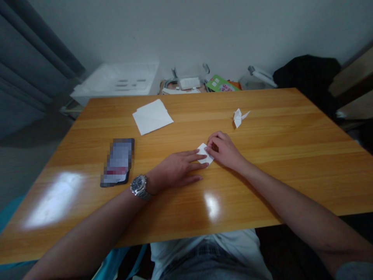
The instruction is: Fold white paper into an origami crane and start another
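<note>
A small piece of folded white paper (202, 149) lies on the wooden table in front of me. My left hand (182, 167), with a metal watch (139, 186) on its wrist, rests flat with fingers stretched over the paper's left part. At the paper's right edge, my right hand (223, 149) is curled, thumb and fingertips pinched on that edge. Part of the paper is hidden under the fingers. Farther back to the right stands a folded white paper crane (238, 118).
White paper sheets (153, 116) lie stacked at the back left of the table (291, 155). A phone (119, 161) with a blurred screen is left of my left hand. Behind the table are a white bin (125, 79), a green booklet (221, 83) and a black cloth-like heap (305, 72).
</note>
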The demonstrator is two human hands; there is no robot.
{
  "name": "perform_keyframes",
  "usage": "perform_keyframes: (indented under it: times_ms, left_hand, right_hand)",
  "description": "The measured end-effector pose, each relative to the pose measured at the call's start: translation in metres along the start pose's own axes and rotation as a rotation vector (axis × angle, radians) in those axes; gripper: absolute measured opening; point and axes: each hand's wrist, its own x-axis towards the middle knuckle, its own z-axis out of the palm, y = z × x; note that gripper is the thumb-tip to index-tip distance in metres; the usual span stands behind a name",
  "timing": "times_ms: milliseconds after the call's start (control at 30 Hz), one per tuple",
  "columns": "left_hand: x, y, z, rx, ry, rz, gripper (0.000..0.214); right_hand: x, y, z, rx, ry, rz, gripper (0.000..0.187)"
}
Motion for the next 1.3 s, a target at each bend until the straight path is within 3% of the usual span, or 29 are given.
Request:
perform_keyframes:
  times_ms: [433, 633, 1300]
  left_hand:
    - [0.0, -0.0019, -0.0104, -0.047, -0.05, 0.046, 0.039]
    - [-0.0002, -0.0034, -0.0071, -0.063, -0.046, 0.003, 0.049]
    - [-0.0006, -0.0059, -0.003, -0.023, -0.068, 0.028, 0.045]
  right_hand:
    - [0.0006, 0.0023, 0.0021, -0.01, -0.001, -0.007, 0.012]
    - [0.0006, 0.0021, 0.0022, -0.018, 0.0, -0.01, 0.012]
    - [0.0002, 0.0027, 0.0017, -0.006, -0.007, -0.011, 0.012]
